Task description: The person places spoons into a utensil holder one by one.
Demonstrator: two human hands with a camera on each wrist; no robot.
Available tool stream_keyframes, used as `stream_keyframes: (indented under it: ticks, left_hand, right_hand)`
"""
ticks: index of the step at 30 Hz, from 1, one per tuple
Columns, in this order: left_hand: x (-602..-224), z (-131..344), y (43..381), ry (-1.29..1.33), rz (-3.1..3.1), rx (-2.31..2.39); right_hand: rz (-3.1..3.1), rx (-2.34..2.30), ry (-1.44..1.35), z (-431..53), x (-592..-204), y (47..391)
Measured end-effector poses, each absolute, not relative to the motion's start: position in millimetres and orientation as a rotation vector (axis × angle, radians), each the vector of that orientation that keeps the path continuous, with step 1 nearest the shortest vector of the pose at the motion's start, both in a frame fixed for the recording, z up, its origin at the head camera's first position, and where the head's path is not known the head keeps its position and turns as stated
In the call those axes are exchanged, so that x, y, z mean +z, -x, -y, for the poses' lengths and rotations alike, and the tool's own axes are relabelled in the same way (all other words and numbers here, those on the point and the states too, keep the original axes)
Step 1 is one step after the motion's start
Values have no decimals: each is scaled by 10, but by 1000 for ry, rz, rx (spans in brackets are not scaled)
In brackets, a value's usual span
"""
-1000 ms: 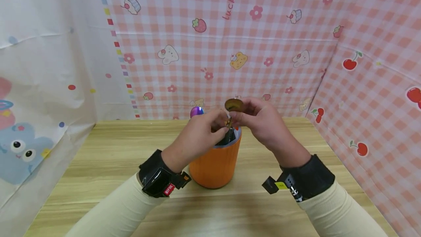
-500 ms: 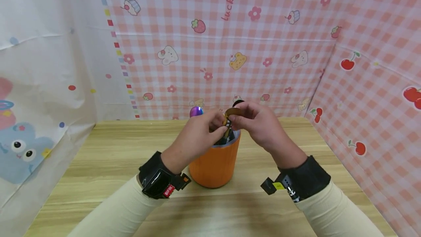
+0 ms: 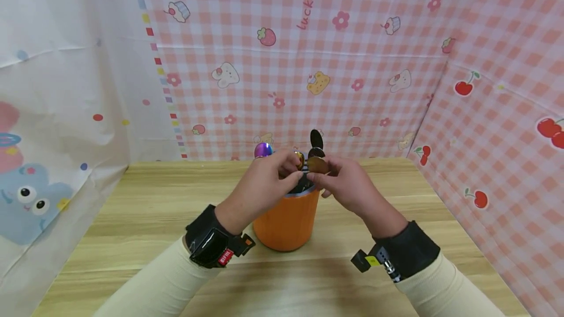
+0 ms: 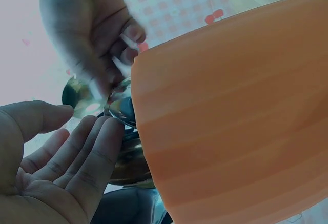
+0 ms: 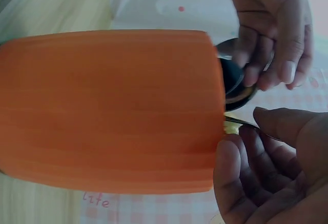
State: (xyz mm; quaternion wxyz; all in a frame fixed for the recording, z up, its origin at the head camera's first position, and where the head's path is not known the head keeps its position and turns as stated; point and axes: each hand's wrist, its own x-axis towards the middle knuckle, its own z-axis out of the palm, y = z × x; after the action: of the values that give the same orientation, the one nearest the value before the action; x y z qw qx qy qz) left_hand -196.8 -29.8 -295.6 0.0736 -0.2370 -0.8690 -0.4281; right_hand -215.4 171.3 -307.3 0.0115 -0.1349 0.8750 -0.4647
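Note:
An orange cup [image 3: 284, 224] stands upright with several spoons in it, bowls up. My right hand [image 3: 348, 185] pinches a gold spoon [image 3: 317, 164] near its bowl, over the cup's right rim. In the right wrist view, that spoon [image 5: 251, 125] shows edge-on between thumb and fingers. Over the left part of the rim is my left hand [image 3: 260, 180], its thumb apart from its fingers. The left wrist view shows its fingertips [image 4: 110, 131] right at the clustered spoon bowls [image 4: 128, 162]. The spoon handles are hidden inside the cup.
A purple-blue spoon [image 3: 263, 149] rises at the cup's back left, a dark spoon [image 3: 316, 138] at its back right. The wooden table [image 3: 145, 219] meets a pink checked cloth [image 3: 273, 62] behind and more cloth at both sides.
My right hand has moved down with the gold spoon, toward the cup's rim. The dark spoon behind has come into view. My left hand has hardly moved.

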Motion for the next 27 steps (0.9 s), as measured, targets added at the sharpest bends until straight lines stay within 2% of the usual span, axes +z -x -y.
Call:
stream_keyframes:
  ticks: [5,18,27]
  left_hand:
    - [-2974,319,1959,679,2624,-1279]
    - [-3090,410,1872,678,2613,-1345]
    - [-3480,718,1806,533,2695,-1377]
  right_hand:
    - [-2768,-1356,343,-1753,-3169,2127]
    - [-2699,-1489,299,-1890,-3402,2079]
    - [-2591,-1574,218,-1924,-3686,2027]
